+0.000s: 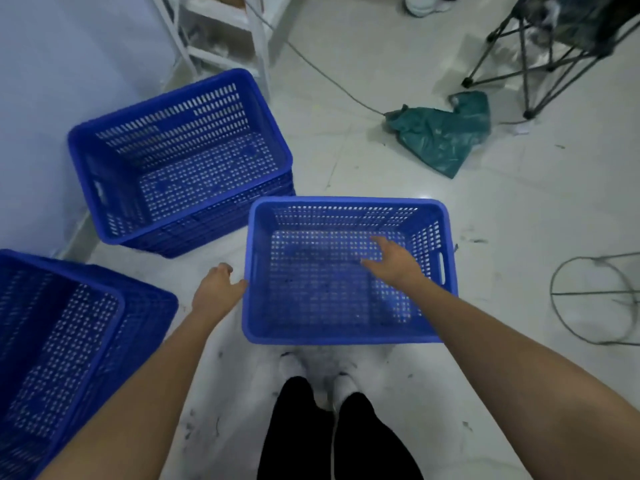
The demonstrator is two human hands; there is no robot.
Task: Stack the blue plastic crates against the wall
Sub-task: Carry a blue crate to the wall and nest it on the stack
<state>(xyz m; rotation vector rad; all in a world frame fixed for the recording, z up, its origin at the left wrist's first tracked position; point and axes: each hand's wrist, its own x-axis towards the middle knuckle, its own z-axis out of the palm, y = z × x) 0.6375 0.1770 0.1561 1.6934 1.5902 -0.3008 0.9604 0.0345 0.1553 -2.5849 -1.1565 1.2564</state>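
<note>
A single blue perforated crate (pixel 346 336) sits on the floor just ahead of my feet. My left hand (pixel 217 289) is at its left rim, thumb touching the edge, fingers curled outside. My right hand (pixel 394 259) hovers over the crate's inside with fingers spread, holding nothing. A nested stack of blue crates (pixel 114 216) stands by the wall (pixel 45 98) at upper left. Another blue crate stack (pixel 69 341) fills the lower left corner, partly cut off.
A white shelf frame (pixel 221 36) stands behind the far stack. A cable (pixel 322 74) runs across the white tiled floor to a green bag (pixel 440 133). Black stand legs (pixel 530 74) are at upper right, a wire ring frame (pixel 595 299) at right.
</note>
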